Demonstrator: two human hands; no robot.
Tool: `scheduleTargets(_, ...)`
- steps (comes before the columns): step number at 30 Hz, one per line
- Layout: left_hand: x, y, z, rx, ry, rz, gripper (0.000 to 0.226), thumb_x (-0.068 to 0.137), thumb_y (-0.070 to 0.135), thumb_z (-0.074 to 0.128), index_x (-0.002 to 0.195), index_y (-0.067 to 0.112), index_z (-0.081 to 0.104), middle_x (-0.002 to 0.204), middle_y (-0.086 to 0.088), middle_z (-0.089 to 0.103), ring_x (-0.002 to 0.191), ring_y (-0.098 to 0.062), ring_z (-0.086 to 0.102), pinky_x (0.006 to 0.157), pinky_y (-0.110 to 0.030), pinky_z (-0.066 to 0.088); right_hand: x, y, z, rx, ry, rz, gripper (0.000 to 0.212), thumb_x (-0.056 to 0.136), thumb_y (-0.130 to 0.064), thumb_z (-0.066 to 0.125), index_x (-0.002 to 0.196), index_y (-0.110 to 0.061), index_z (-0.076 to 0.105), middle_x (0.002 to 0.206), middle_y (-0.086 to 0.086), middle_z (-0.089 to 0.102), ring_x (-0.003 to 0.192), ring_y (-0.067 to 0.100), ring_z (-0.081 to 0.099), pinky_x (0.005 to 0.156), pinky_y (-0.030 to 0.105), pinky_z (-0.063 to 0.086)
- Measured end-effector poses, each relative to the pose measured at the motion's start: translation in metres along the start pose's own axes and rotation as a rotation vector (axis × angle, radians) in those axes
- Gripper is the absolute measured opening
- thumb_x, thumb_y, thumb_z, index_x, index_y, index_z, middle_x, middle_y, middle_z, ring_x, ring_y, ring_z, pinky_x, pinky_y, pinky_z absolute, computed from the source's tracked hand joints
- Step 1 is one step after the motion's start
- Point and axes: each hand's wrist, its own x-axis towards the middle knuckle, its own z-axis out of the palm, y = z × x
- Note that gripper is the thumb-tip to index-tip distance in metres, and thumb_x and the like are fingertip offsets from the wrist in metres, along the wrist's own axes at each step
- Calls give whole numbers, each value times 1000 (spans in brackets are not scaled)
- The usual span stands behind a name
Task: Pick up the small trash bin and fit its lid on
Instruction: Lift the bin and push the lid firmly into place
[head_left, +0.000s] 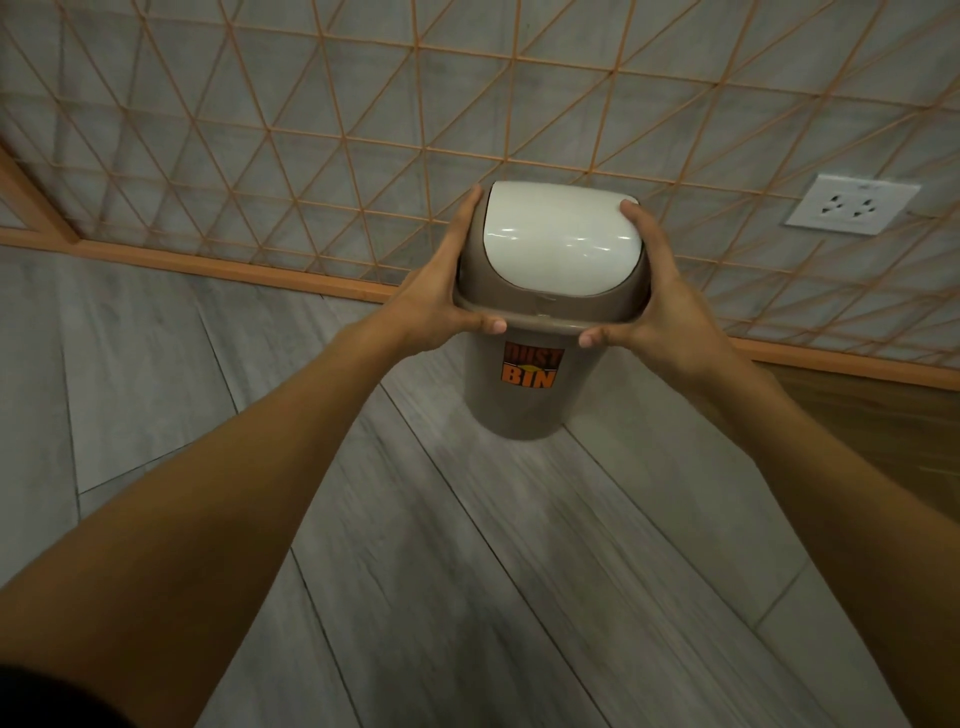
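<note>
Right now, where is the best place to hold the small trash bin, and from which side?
Hold the trash bin at the brown lid collar, one hand from each side, as the left hand and right hand do. The rim gives thumbs a ledge; the white flap looks able to swing, and the body tapers downward.

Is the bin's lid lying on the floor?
No, the brown-rimmed lid with its white swing flap sits on top of the grey plastic bin, held between both hands.

A finished indoor room, probably a home, shown by grey wood-grain plank flooring (467, 545) near the viewer, a grey far wall overlaid with an orange lattice (363, 130), an orange skirting board (208, 262), and a white wall socket (852, 204) at far right.
</note>
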Motion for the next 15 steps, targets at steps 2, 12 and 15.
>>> scheduleTargets(2,7,1,0,23,12,-15,126,72,16,83,148,39,-14,161,5,9,144,-21,20,114,-40,31,9,3,-1,19,-5,12,127,55,-7,89,145,-52,11,156,-7,21,140,24,29,109,50,40)
scheduleTargets(12,42,4,5,31,71,-131,129,72,6,81,147,41,-18,160,-2,16,143,-30,22,112,-52,32,47,8,-5,-107,3,64,130,58,-5,86,149,-42,2,154,6,25,140,32,29,112,51,35)
scheduleTargets(15,48,4,3,37,62,-163,131,71,5,81,146,44,-20,159,-3,16,142,-32,24,110,-55,35,51,8,-3,-98,10,76,132,55,-5,87,149,-44,2,153,5,25,139,32,29,110,53,36)
